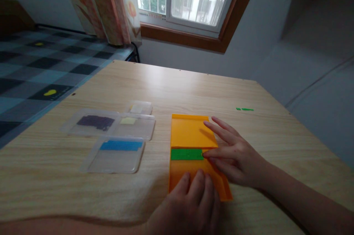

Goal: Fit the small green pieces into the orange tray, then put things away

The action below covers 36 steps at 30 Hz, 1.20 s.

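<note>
An orange tray [190, 131] with low raised edges lies on the table, split by a crosswise ridge. A row of green strips [186, 154] sits in it just below the ridge. My right hand [235, 154] comes from the right; its thumb and index fingertip are pinched together at the row's right end, while the other fingers stretch over the tray's upper part. What lies in that pinch is too small to make out. My left hand [190, 205] has bent fingers over the tray's near part, holding it; its thumb is hidden.
Left of the tray lie clear plastic boxes: one with blue pieces [121, 145], one with dark purple pieces [95, 121], and two with pale yellow pieces [128, 120]. Small green bits [247, 109] lie at the far right of the wooden table [166, 83]. A bed [47, 65] stands left.
</note>
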Motion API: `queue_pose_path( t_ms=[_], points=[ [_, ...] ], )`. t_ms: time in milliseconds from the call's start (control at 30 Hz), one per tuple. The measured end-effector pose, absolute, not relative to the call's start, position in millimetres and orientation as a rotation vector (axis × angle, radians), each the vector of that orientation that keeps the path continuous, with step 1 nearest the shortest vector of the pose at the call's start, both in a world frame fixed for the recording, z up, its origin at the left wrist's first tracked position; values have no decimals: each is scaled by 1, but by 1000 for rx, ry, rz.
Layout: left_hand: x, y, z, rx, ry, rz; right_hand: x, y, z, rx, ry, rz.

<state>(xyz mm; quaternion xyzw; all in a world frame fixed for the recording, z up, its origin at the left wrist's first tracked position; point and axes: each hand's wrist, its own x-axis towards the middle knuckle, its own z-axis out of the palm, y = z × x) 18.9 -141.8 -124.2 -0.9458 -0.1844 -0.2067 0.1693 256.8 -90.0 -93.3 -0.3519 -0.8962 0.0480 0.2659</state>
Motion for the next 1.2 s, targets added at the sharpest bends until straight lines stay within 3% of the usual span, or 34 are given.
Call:
queue_pose_path(
  t_ms=[300, 1200],
  points=[
    [19, -140, -120, -2685, -540, -663, 255, -90, -93, -953, -2413, 128],
    [19, -130, -109, -2896, -566, -422, 251, -90, -92, -1003, -2395, 165]
  ],
)
